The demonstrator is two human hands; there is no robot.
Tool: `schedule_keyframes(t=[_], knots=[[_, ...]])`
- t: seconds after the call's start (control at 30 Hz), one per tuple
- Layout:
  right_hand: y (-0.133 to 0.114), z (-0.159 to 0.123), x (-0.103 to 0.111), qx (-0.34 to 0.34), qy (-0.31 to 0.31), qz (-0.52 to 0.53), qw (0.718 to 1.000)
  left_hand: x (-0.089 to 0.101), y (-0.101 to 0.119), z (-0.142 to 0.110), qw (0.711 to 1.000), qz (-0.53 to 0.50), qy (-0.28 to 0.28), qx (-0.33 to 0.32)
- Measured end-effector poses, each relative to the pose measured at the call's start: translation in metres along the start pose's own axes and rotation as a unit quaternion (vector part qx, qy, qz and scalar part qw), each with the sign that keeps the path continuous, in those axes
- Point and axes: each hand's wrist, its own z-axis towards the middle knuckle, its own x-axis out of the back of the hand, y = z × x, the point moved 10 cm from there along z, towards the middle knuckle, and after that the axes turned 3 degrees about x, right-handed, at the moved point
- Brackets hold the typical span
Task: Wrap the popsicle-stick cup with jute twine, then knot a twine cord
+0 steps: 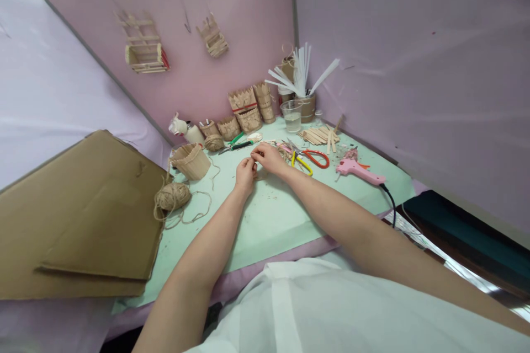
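Note:
Above the middle of the pale green table (265, 215), my left hand (245, 174) and my right hand (268, 158) meet with their fingertips pinched close together. Whatever is between them is too small to make out. Just right of my right hand lie scissors with yellow and red handles (317, 158). Green-handled pliers (238, 146) rest behind my hands. To the left stands a round holder of wooden sticks (191, 161), and in front of it sits a ball of twine (171, 197) with a loose strand trailing on the table.
Brown cardboard sheets (95, 215) cover the left side. A pink glue gun (359, 171) with its cord lies at right, near a pile of wooden sticks (318, 135). A clear cup of water (293, 118) and several decorated holders (248, 113) line the back. Stick-made baskets (144, 58) hang on the wall.

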Motion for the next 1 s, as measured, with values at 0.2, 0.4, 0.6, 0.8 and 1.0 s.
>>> schedule_keyframes(t=[0.2, 0.4, 0.6, 0.8, 1.0], knots=[[0.001, 0.0, 0.001, -0.002, 0.005, 0.0, 1.0, -0.001, 0.0, 0.003, 0.999, 0.024, -0.018, -0.035], [0.0, 0.0, 0.002, -0.006, 0.006, -0.001, 1.0, 0.0, 0.002, 0.005, 0.996, 0.057, -0.018, -0.065], [0.0, -0.001, 0.002, -0.012, 0.009, 0.0, 1.0, 0.009, 0.009, 0.004, 0.989, 0.123, 0.034, -0.079], [-0.002, -0.001, 0.002, -0.006, 0.011, -0.002, 1.0, 0.015, 0.01, 0.005, 0.985, 0.144, 0.06, -0.069], [-0.003, -0.001, 0.002, -0.001, 0.012, 0.0, 1.0, 0.016, 0.011, 0.004, 0.986, 0.14, 0.069, -0.065]])
